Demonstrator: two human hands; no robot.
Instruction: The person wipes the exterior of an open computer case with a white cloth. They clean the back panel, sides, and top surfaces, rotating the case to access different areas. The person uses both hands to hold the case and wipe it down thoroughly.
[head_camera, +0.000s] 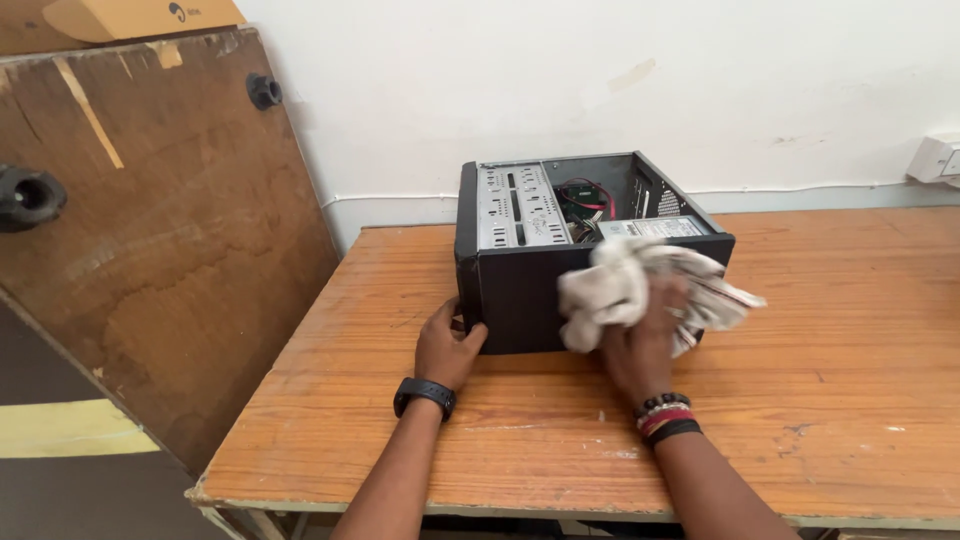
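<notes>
Black computer case (520, 290) sits open on the bench (800, 400); my left hand (447, 347) grips its corner, bracing it, while right-hand fingers (668, 300) bunch a pale cloth (615, 285) against its side.

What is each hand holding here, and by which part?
Right hand bunches a whitish cloth mid-fabric against the black computer case; left hand grips the case's lower left corner.
</notes>
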